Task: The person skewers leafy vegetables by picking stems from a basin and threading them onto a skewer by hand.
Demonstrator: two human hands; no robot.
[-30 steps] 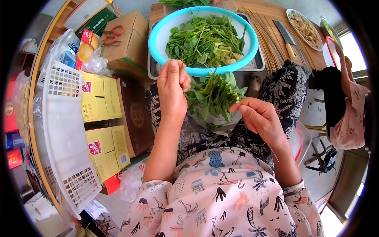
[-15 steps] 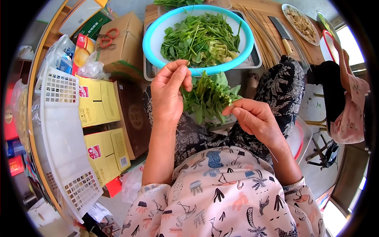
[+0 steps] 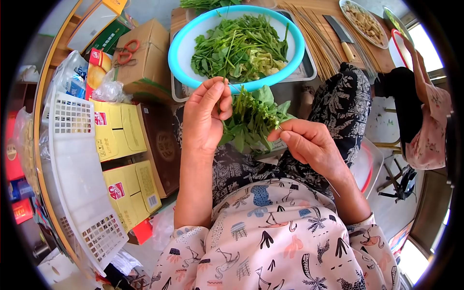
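Observation:
A bunch of leafy greens (image 3: 256,118) is threaded on a thin skewer (image 3: 333,187) between my hands, over my lap. My right hand (image 3: 314,145) is closed, pinching the skewer just below the bunch; its rear end sticks out past the wrist. My left hand (image 3: 207,108) is raised, thumb and forefinger pinched at the skewer's far end. Whether a bit of stem is also between those fingertips I cannot tell. Just beyond stands a blue-rimmed basin (image 3: 175,65) holding loose greens (image 3: 237,46), some pale leaves among them.
Under the basin lies a metal tray (image 3: 309,72). To its right are thin sticks (image 3: 309,41), a knife (image 3: 340,34) and a plate of food pieces (image 3: 365,21). Cartons (image 3: 121,130), scissors (image 3: 128,52) and a white plastic rack (image 3: 77,169) line the left. Another person's arm (image 3: 420,72) shows at right.
The view has shifted slightly, moving the basin and table left and up. My left fingertips have shifted a little at the skewer's far end; my right hand keeps its pinch.

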